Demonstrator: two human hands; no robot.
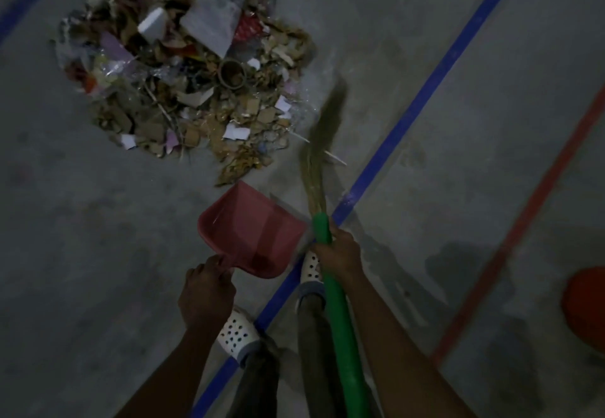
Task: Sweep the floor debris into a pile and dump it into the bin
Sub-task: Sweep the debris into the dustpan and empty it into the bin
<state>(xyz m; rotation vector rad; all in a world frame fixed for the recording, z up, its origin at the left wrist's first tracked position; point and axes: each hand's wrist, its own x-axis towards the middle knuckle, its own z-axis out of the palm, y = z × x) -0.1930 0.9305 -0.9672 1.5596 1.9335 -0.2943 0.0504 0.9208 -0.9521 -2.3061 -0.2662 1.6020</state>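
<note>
A big pile of debris [190, 73], with cardboard scraps, paper, plastic and a cardboard ring, lies on the grey floor ahead of me. My left hand [204, 290] grips the handle of a red dustpan [252, 234], which is held just above the floor, its mouth towards the pile. My right hand [335, 252] is closed around the green handle of a broom [340, 319]. The broom's straw head [322, 142] is blurred and reaches to the pile's right edge.
Blue tape lines [422, 103] and a red tape line [537, 201] cross the concrete floor. An orange-red round object [586, 303], perhaps the bin, is cut off at the right edge. My feet in white perforated shoes [237, 335] stand by the blue line.
</note>
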